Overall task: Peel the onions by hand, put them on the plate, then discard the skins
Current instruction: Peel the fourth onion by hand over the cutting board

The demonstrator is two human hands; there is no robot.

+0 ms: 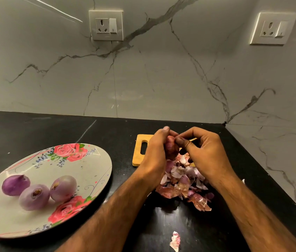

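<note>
My left hand (155, 151) grips a reddish unpeeled onion (171, 148) above the far part of the counter. My right hand (200, 150) meets it from the right, thumb and fingertips pinching at the top of the onion's skin. Beneath both hands lies a heap of pink and purple onion skins (183, 182) on the black counter. To the left stands an oval plate (92, 160) with rose prints, and three peeled purple onions (34, 196) lie on its near left part.
A small wooden cutting board (140, 146) with a handle slot lies under and behind my hands. One loose skin scrap (175, 240) sits near the front edge. The counter's right edge (270, 179) meets the marble wall, which carries two sockets.
</note>
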